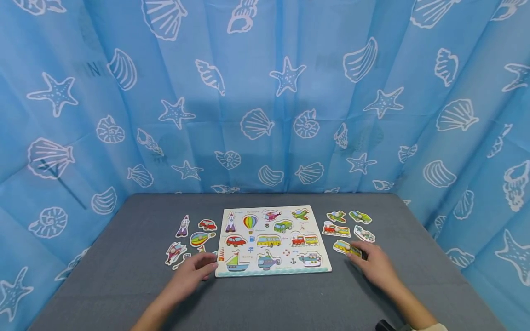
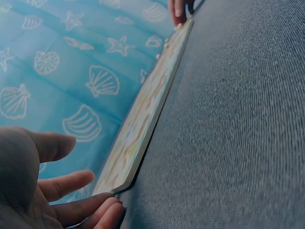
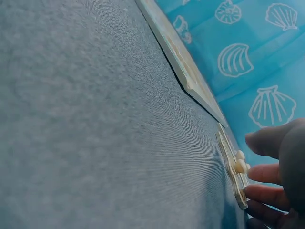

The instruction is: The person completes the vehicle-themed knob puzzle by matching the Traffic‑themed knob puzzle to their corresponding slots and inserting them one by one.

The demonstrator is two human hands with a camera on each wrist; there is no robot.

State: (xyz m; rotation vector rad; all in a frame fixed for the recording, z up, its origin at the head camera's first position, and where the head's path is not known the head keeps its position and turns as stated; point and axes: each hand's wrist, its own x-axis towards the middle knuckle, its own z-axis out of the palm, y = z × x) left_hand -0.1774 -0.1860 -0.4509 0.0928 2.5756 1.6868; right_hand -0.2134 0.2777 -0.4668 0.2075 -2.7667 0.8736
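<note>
A wooden vehicle puzzle board (image 1: 285, 271) lies flat on the grey table, with pictures of a bus, train, balloon and other vehicles. My left hand (image 1: 192, 273) is by its lower left corner, fingers loosely bent; in the left wrist view the lower fingertips (image 2: 110, 210) are at that corner, and contact is hard to tell. To the board's right, my right hand (image 1: 374, 265) reaches over a yellow bus piece (image 1: 342, 247). In the right wrist view, the thumb (image 3: 267, 141) stands apart from the piece's wooden knob (image 3: 240, 166), while the other fingers come close beside it.
Left of the board lie loose pieces: a rocket (image 1: 182, 226), a red car (image 1: 207, 224), a balloon (image 1: 201, 239) and a helicopter (image 1: 175, 252), others partly hidden. On the right are a train (image 1: 335, 229), a plane (image 1: 336, 216) and a green truck (image 1: 360, 217). A blue shell-print curtain (image 1: 265, 151) hangs behind.
</note>
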